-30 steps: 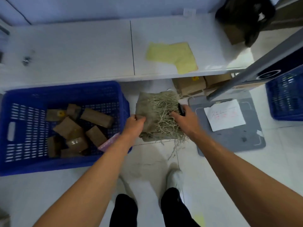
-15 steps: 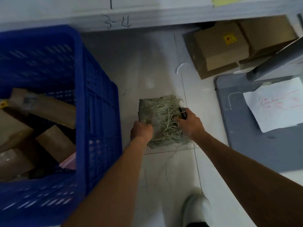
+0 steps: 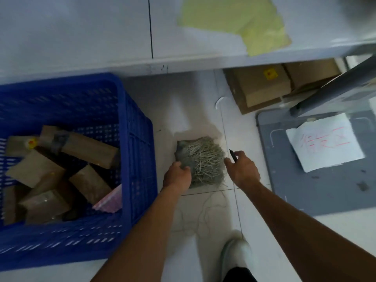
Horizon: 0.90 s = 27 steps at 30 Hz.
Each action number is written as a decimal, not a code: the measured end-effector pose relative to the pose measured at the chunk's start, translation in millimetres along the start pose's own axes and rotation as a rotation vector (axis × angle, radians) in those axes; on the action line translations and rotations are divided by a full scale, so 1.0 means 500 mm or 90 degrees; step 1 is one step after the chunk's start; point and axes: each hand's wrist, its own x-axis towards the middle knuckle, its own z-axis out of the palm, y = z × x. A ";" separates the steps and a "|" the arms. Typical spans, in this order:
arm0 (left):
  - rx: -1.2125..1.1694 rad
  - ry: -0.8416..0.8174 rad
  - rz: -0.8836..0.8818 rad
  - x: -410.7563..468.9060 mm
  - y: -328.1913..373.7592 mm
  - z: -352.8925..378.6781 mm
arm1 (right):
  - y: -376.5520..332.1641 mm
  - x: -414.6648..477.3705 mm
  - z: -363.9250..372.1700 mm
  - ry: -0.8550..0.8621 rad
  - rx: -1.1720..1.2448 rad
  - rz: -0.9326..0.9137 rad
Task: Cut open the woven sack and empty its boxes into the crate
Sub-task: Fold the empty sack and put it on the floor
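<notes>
The pale tiled floor (image 3: 183, 110) carries a blue crate (image 3: 140, 159) at the left and a frayed sack (image 3: 201, 159) beside it. Loose threads (image 3: 199, 212) lie nearer. Cardboard boxes (image 3: 262, 86) sit under the white table (image 3: 81, 33). A grey mat (image 3: 305, 190) holds a sheet of paper (image 3: 325, 145).

One blue crate (image 3: 138, 159) stands on the left, holding at least six brown boxes (image 3: 85, 147), the blur barring an exact count, and one pink packet (image 3: 107, 201). Right of it are one folded woven sack (image 3: 201, 159), two hands, the left hand (image 3: 178, 176) and the right hand (image 3: 242, 169), and one black tool (image 3: 233, 155). Far right sit two or three cardboard cartons (image 3: 262, 86), one grey mat (image 3: 305, 190) with one white sheet (image 3: 325, 143), one yellow-green sheet (image 3: 244, 23) farthest off, and one white shoe (image 3: 236, 253) nearest.
</notes>
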 end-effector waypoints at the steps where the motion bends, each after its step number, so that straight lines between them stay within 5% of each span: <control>1: -0.004 -0.003 0.009 -0.031 0.011 -0.020 | -0.011 -0.026 -0.024 -0.001 0.008 0.004; 17: -0.148 -0.028 0.110 -0.630 0.200 -0.346 | -0.234 -0.523 -0.416 -0.084 0.101 -0.053; 27: -0.273 0.048 0.106 -0.845 0.163 -0.507 | -0.400 -0.741 -0.485 -0.131 0.122 -0.166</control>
